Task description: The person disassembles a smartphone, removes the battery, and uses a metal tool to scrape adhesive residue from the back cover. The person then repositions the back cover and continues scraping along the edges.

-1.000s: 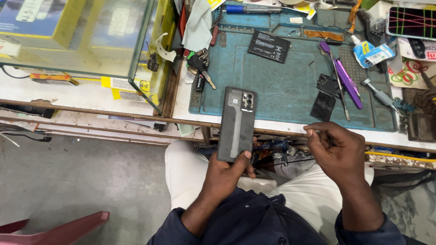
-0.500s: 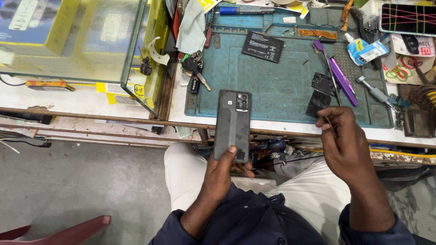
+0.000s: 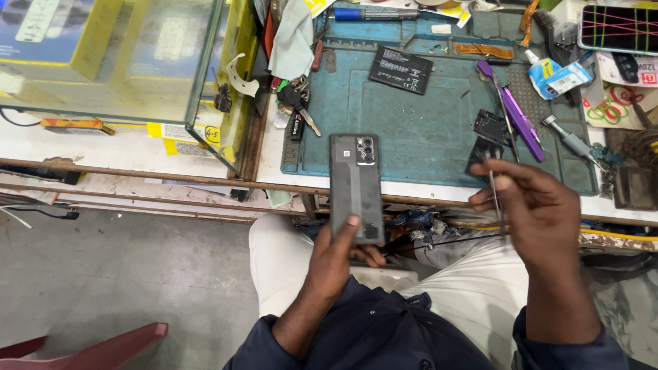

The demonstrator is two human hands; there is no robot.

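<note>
My left hand (image 3: 340, 251) grips a dark grey smartphone (image 3: 356, 181) by its lower end, back side up with the camera cluster at the top. It hovers over the front edge of the workbench, above my lap. My right hand (image 3: 540, 206) is off to the right, pinching thin metal tweezers (image 3: 495, 193) that point up towards the teal work mat (image 3: 418, 130). A small black phone part (image 3: 489, 127) lies on the mat just beyond the tweezers.
On the mat lie a black battery (image 3: 401, 70), a purple tool (image 3: 518, 115), a screwdriver (image 3: 566, 139), keys (image 3: 299, 104) and a glue bottle (image 3: 546, 71). A glass display case (image 3: 116, 62) stands at left. Another phone bound with rubber bands (image 3: 619, 29) is at the far right. A red chair (image 3: 103, 349) sits below.
The left hand has kept the phone upright near the bench edge. The right hand has turned, and the tweezers now stand upright in its fingers.
</note>
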